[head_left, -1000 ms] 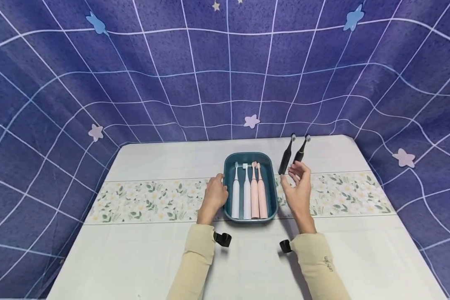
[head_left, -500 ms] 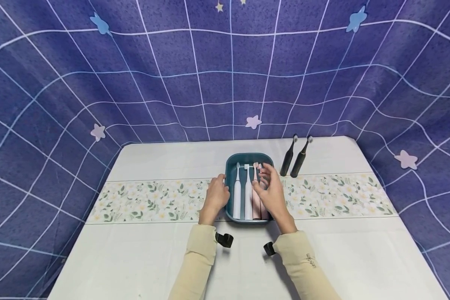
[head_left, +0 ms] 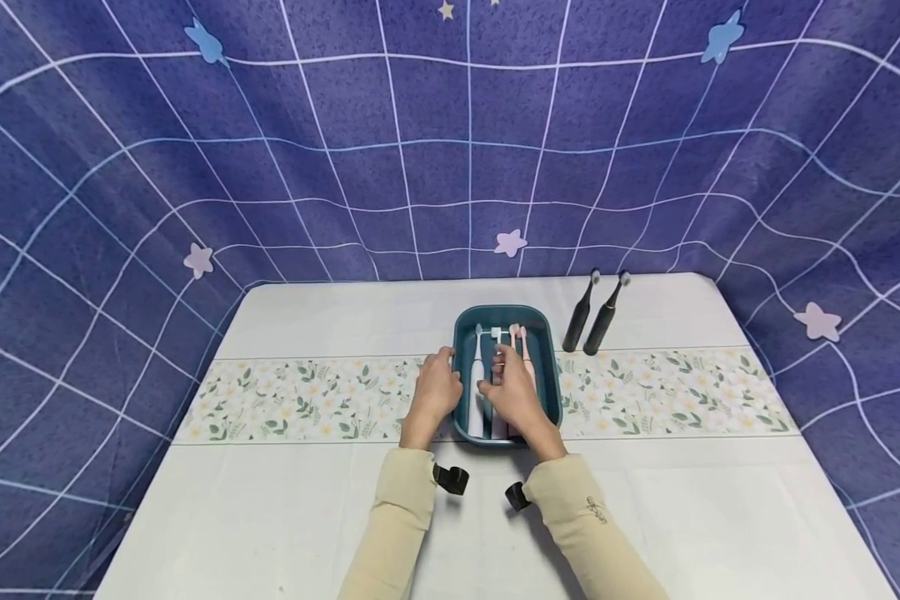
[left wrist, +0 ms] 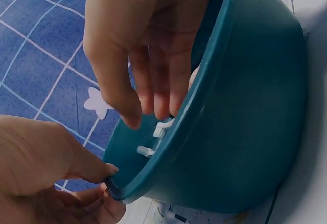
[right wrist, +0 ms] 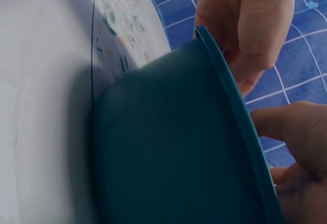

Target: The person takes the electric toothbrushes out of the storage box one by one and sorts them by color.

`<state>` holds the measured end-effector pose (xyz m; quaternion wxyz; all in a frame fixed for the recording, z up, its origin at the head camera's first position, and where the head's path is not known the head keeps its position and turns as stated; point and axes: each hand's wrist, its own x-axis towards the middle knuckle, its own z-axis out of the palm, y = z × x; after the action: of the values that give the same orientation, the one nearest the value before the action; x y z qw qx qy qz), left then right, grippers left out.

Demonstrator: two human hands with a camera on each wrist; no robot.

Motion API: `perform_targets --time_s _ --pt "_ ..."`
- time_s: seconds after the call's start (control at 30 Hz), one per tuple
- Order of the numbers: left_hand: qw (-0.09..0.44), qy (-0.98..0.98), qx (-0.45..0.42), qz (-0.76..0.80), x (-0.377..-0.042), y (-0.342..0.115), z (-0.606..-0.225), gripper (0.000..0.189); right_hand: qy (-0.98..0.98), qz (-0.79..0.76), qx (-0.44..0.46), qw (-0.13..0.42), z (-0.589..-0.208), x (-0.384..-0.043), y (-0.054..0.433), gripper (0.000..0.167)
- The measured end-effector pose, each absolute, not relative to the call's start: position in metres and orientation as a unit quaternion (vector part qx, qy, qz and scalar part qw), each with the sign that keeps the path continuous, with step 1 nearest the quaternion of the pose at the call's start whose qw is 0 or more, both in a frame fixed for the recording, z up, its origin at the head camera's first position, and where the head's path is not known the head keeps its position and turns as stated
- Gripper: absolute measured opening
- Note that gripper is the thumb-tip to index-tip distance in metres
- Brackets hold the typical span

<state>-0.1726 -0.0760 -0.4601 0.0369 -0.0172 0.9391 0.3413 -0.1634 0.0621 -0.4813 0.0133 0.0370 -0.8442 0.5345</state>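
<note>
In the head view, a dark teal bin (head_left: 556,392) stands mid-table with electric toothbrushes lying inside. A white toothbrush (head_left: 476,398) is at its left. Beside it a second white toothbrush and two pink ones are partly hidden under my right hand (head_left: 517,398); one pink toothbrush (head_left: 528,367) shows past the fingers. That hand hovers over the bin with fingers loosely bent, holding nothing that I can see. My left hand (head_left: 433,392) pinches the bin's left rim between thumb and fingers, as the left wrist view confirms on the rim (left wrist: 111,179).
Two black electric toothbrushes, one (head_left: 578,321) left of the other (head_left: 602,325), lie on the white table (head_left: 292,517) right of the bin. A floral strip (head_left: 292,400) crosses the table. A blue grid-patterned curtain (head_left: 345,183) hangs behind.
My right hand has moved left, from beside the black toothbrushes to above the middle of the bin. The left hand stays on the rim.
</note>
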Motion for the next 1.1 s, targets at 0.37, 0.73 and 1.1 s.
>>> perform_targets --time_s 0.37,0.73,1.1 --pt "0.035 0.942 -0.012 0.334 -0.174 -0.076 -0.461 0.041 -0.909 0.414 0.015 -0.044 -0.476 -0.166 0.045 0.073" --pt "0.032 0.943 -0.008 0.332 -0.176 -0.078 -0.463 0.041 -0.947 0.307 0.015 -0.09 -0.466 -0.178 0.028 0.05" --pt "0.026 0.943 -0.009 0.332 -0.177 -0.078 -0.463 0.04 -0.96 0.271 -0.005 -0.069 -0.472 -0.188 0.023 0.034"
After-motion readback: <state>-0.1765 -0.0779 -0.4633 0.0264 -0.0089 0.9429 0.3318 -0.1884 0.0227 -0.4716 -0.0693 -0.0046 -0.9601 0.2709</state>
